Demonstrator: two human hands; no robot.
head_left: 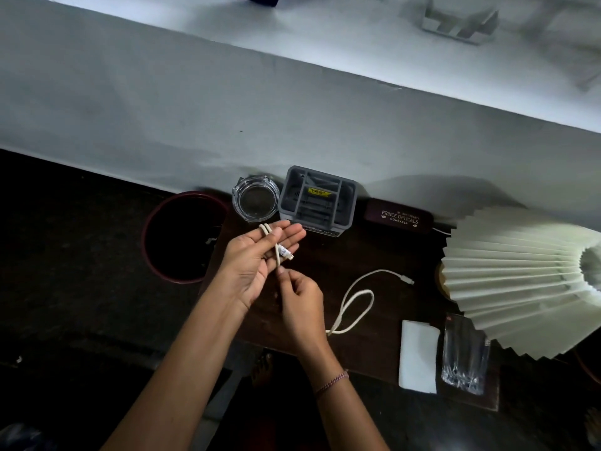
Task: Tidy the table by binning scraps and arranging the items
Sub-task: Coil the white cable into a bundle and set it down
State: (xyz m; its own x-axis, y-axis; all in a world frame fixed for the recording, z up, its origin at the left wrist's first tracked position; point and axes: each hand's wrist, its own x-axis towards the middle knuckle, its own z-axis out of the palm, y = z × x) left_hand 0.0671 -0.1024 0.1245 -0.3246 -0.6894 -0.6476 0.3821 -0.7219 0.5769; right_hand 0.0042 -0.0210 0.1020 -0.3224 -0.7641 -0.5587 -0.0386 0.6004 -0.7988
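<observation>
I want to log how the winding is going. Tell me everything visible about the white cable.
The white cable looks cream and braided. A doubled bend and a plug end with a metal tip lie across the open left hand; the right hand pinches it just below. It then trails onto the dark table, forms one loose loop, and ends in a small connector lying free near the pleated lampshade.

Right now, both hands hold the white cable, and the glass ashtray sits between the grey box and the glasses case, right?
Not quite. The head view shows the glass ashtray on the grey box's other side, between it and the round bin. The left hand and right hand do hold the white cable.
</observation>
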